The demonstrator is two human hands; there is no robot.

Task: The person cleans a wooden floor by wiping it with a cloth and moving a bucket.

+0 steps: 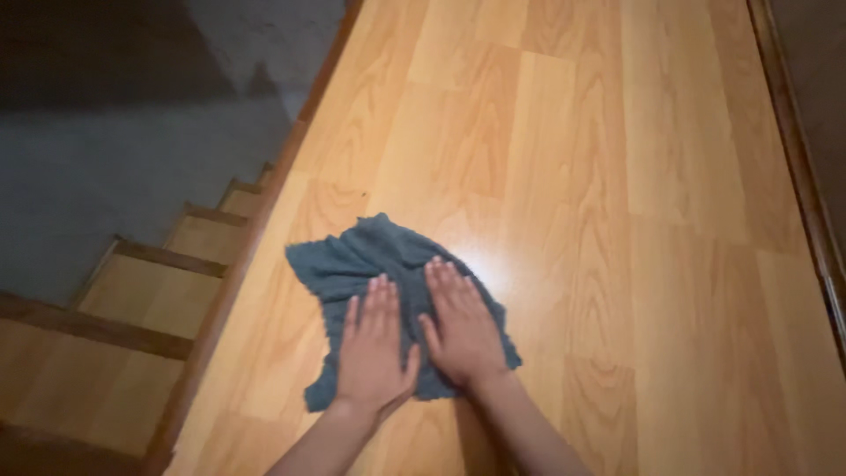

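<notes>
Both hands lie flat on the cloth [370, 264], side by side, left hand [374, 348] left of right hand [458, 326]. The cloth lies on the floor [617, 220], near its left edge. Stairs [150, 291] lie left of the floor.

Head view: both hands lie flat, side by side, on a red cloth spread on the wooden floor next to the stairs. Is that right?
Not quite. The head view shows the cloth is a dark blue-grey, not red. The rest holds: the left hand and right hand lie flat on it, side by side, on the wooden floor next to the stairs.
</notes>
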